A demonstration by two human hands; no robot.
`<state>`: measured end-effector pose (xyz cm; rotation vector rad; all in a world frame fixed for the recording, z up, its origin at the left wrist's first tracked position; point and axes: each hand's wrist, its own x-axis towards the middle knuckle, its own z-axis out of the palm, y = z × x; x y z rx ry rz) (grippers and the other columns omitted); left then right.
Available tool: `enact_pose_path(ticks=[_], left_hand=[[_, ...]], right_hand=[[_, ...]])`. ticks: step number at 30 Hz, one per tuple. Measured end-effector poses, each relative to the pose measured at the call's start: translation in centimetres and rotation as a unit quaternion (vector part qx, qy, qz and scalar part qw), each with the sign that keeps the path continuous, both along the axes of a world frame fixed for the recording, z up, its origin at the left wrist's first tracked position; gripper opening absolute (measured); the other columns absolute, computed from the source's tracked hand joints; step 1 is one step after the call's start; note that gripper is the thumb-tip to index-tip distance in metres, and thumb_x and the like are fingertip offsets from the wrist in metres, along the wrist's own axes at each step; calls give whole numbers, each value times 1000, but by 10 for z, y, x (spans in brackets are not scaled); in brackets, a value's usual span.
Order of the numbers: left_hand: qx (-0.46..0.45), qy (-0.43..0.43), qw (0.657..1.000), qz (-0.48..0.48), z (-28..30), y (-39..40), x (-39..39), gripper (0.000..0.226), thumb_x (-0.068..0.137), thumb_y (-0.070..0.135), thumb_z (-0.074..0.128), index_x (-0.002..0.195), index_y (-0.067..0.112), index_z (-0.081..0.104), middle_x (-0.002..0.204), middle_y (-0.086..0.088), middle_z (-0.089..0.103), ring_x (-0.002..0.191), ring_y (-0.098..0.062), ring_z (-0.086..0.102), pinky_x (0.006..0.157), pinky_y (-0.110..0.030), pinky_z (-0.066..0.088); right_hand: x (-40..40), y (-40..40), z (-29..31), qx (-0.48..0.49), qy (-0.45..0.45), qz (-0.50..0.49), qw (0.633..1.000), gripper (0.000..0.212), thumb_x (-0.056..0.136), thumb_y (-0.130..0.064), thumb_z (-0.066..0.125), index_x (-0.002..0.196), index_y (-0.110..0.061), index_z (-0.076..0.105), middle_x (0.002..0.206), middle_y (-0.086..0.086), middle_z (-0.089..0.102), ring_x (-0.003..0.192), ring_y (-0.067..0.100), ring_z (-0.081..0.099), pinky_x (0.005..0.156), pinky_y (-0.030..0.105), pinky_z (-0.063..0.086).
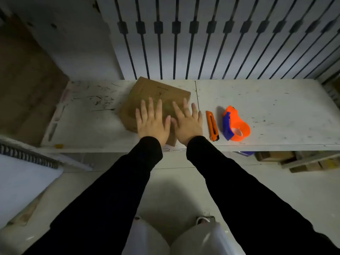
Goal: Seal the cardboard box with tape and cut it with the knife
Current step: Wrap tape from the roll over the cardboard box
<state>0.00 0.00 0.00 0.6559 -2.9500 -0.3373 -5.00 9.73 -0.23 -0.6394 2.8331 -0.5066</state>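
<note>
A flat brown cardboard box [156,94] lies turned at an angle on the white table [266,107]. My left hand [152,122] and my right hand [187,122] lie flat on its top, side by side, fingers straight and spread. To the right of the box lies an orange utility knife [212,125]. Beyond the knife sits an orange and blue tape dispenser [236,124] holding a roll of clear tape. Neither hand touches the knife or the dispenser.
The table's left part bears dark scribble marks [97,100]. A white wall with dark vertical bars [202,43] rises behind the table. Cardboard and wood pieces [298,161] lie under its right side. A large brown board [24,85] stands at the left.
</note>
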Motion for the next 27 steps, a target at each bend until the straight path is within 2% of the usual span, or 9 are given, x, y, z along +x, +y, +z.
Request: enact_pose_path(ticks=[3, 6, 11, 14, 17, 20, 22, 27], left_hand=[[-3, 19, 999, 26, -29, -6, -11, 53, 96, 44, 26, 143, 19, 33, 160, -9, 7, 147, -31, -1, 118, -47, -1], [23, 69, 996, 42, -61, -10, -21, 48, 96, 42, 28, 129, 18, 53, 159, -6, 12, 147, -30, 1, 118, -46, -1], [39, 196, 976, 82, -110, -8, -28, 58, 89, 39, 17, 125, 18, 58, 149, -8, 39, 143, -30, 22, 117, -46, 3], [44, 273, 955, 106, -124, -5, -34, 54, 88, 33, 22, 113, 15, 66, 131, -9, 58, 135, -32, 38, 116, -47, 7], [37, 326, 939, 106, -127, -6, -36, 48, 88, 28, 28, 105, 12, 71, 118, -11, 66, 127, -34, 47, 114, -48, 12], [39, 311, 946, 87, -122, -4, -29, 52, 89, 30, 24, 110, 13, 68, 123, -9, 64, 131, -32, 43, 116, -47, 9], [38, 268, 960, 73, -114, -4, -22, 54, 90, 33, 20, 120, 17, 63, 133, -6, 58, 137, -28, 34, 118, -47, 6], [69, 128, 988, 59, -93, 0, 5, 46, 99, 33, 21, 141, 26, 36, 156, 0, 24, 147, -27, 5, 119, -48, -3]], right_hand=[[-7, -10, -28, -20, 21, -2, 1000, 47, 99, -39, 24, 145, -30, 24, 160, 1, 5, 147, 27, -3, 118, 47, -4], [-10, -18, -57, -73, 54, -21, 996, 43, 99, -37, 28, 135, -21, 45, 155, 2, 26, 147, 22, 9, 118, 43, 0], [-14, -29, -93, -177, 122, -65, 974, 40, 96, -30, 37, 128, -14, 54, 144, 4, 47, 142, 21, 26, 119, 41, 8], [-13, -32, -101, -208, 156, -90, 961, 37, 94, -27, 39, 122, -15, 60, 140, 3, 52, 140, 19, 30, 118, 41, 10], [-11, -33, -104, -217, 160, -96, 958, 37, 94, -27, 38, 121, -15, 61, 140, 1, 52, 140, 17, 30, 117, 42, 9], [-8, -31, -96, -210, 155, -93, 961, 37, 94, -26, 37, 121, -15, 60, 141, 1, 50, 141, 17, 28, 117, 44, 10], [-5, -30, -88, -174, 145, -69, 972, 38, 96, -27, 34, 122, -14, 59, 144, 1, 46, 141, 18, 26, 117, 46, 10], [8, -27, -79, -91, 113, -25, 989, 41, 95, -34, 30, 118, -12, 57, 141, 6, 46, 138, 23, 29, 114, 52, 20]])
